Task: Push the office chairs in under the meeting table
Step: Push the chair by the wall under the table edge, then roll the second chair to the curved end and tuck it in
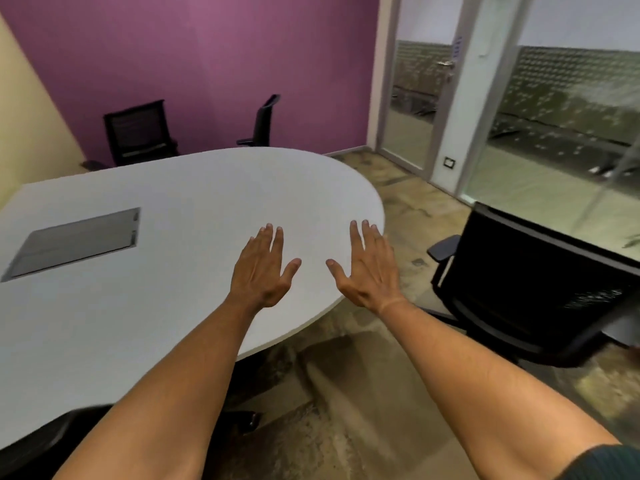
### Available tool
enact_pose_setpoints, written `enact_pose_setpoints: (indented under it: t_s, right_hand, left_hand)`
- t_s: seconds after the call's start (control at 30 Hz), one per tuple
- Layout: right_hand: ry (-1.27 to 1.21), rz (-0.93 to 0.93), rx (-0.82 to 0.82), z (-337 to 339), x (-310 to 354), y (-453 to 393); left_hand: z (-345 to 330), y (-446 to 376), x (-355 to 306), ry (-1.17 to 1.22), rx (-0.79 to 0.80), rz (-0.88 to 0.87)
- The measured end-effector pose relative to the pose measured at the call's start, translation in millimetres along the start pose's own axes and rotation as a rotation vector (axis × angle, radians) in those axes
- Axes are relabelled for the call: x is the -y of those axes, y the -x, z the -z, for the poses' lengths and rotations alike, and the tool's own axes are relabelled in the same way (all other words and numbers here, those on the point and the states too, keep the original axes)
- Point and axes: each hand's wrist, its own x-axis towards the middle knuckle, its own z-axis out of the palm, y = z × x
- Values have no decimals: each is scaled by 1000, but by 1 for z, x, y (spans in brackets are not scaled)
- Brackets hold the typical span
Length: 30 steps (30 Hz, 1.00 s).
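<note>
Office chair (540, 282) beside table (173, 209), hands (265, 268) empty

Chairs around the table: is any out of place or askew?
Yes. The black chair at right stands clear of the white table, angled away. A far chair by the purple wall is turned sideways.

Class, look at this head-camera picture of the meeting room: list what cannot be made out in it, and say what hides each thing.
1. Right chair: the frame's right edge cuts it off.
2. Two far chairs: the table hides their seats and bases.
3. Dark chair, bottom left: the table and left forearm cover most of it.
4. Left hand and right hand: whether they touch the table is unclear.
</note>
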Motion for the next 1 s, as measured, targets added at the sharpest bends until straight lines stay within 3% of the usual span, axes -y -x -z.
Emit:
enact_pose_setpoints:
  t_s: [0.3,0.63,0.83,1.0]
  right_hand:
    - [62,-283,-20,17,-178,-15]
    - [214,-674,-96,42,-345,-25]
    - [264,-861,-81,48,-416,-20]
    - [259,-927,26,44,-457,-24]
  left_hand:
    - [-59,-98,-156,99,73,-244]
    - [-113,-221,-324,222,189,-650]
    - [-137,-280,-402,270,244,-760]
    - [-155,-312,-442,259,329,-773]
